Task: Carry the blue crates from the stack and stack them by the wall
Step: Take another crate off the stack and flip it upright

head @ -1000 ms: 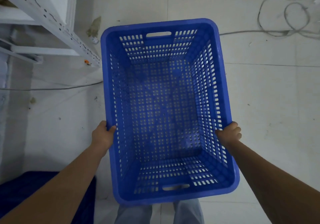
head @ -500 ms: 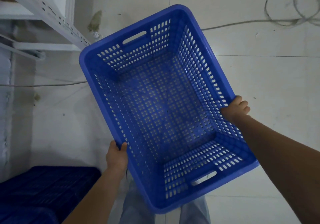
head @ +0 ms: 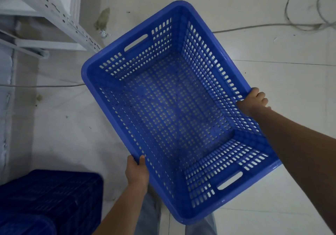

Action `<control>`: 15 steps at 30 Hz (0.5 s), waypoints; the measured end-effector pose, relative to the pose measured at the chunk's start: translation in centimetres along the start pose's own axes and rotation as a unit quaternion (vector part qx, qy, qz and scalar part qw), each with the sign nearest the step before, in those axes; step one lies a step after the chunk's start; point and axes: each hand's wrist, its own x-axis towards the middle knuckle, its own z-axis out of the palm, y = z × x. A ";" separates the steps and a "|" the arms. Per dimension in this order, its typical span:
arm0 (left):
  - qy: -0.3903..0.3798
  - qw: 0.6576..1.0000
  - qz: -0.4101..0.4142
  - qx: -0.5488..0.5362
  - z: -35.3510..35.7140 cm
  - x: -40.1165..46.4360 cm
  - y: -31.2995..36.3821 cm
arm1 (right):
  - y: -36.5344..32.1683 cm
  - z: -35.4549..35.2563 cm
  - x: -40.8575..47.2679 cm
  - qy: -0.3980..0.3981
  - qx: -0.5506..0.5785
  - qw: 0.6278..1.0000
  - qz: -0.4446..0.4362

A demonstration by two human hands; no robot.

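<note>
Blue crate [head: 174,111] hangs above the tiled floor [head: 281,89], skewed, between my arms. My left hand [head: 137,171] grips one long rim, my right hand [head: 252,102] the opposite one. Darker crates [head: 49,202] sit lower left.

Crate swung round in the hands

The blue crate [head: 174,111] turned from square-on to diagonal; the left hand [head: 137,171] dropped nearer the body, the right hand [head: 253,101] moved farther out.

Open floor [head: 272,107] rightward; shelf frame [head: 60,15] and dark crates [head: 51,198] leftward.
</note>
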 end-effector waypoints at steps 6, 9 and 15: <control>-0.070 0.997 -0.027 0.032 -1.8 2.6 2.6 | -3.3 2.7 -4.8 0.053 -0.026 0.998 -0.037; -0.034 0.997 -0.002 0.066 -2.7 4.6 6.4 | -5.4 7.3 -10.4 -0.084 0.009 0.986 -0.140; 0.041 0.975 0.145 0.164 -4.5 8.4 13.6 | -7.5 17.0 -24.2 -0.351 0.079 0.903 -0.233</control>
